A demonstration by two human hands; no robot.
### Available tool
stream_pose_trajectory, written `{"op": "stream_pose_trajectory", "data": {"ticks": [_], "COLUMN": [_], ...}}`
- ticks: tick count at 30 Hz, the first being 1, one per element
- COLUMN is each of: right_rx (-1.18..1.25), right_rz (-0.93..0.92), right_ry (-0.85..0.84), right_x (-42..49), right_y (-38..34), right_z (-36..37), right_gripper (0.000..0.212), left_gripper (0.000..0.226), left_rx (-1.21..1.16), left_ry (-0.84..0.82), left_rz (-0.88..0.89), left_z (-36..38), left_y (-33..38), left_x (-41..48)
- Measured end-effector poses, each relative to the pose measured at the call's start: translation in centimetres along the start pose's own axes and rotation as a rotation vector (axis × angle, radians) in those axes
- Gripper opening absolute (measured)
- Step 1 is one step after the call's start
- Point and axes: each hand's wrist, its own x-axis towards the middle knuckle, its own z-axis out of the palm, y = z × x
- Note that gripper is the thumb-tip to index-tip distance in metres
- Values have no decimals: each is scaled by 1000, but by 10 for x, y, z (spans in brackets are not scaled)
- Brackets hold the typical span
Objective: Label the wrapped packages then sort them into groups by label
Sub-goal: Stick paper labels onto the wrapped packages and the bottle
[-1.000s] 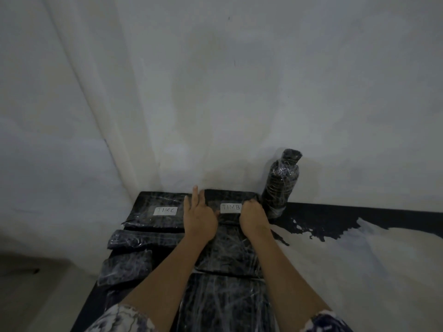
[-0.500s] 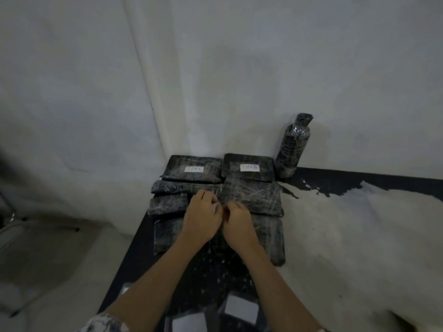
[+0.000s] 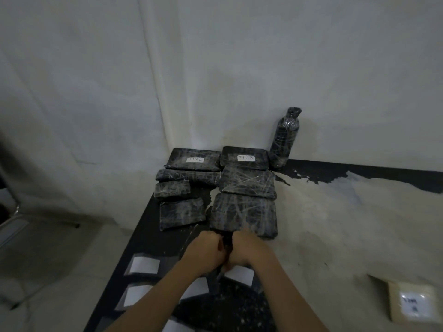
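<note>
The nearest wrapped package [image 3: 243,216], black under scuffed film, lies at twelve o'clock from the hands, its front edge hidden behind them. The left hand [image 3: 206,252] and right hand [image 3: 247,250] are curled together over a dark thing [image 3: 226,243] too blurred to name; grip unclear. The farthest packages carry a TIMC label [image 3: 195,159] and a TIMB label [image 3: 246,158]

Dim, rough white plastered walls [image 3: 239,68] meet in a corner behind a worn black tabletop [image 3: 146,238]; pale floor [image 3: 60,264] at left, perhaps a metal chair frame [image 3: 10,221].
</note>
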Motion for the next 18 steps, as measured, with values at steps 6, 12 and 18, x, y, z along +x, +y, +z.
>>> {"op": "stream_pose_trajectory", "data": {"ticks": [6,12,18], "right_rx": [-302,-138,-64], "right_rz": [45,74,62], "right_ry": [-79,-72,-97], "right_x": [-7,-11,-15], "right_y": [-1,4,10], "right_z": [11,6,-5], "right_gripper": [46,36,31], "left_gripper": [13,38,59], "left_rx": [28,107,147], "left_ry": [-253,-333,-379], "left_rz": [1,-2,-35], "left_z": [1,-4,-4], "left_y": [-2,-4,-3], "left_x": [-7,-7,-8]}}
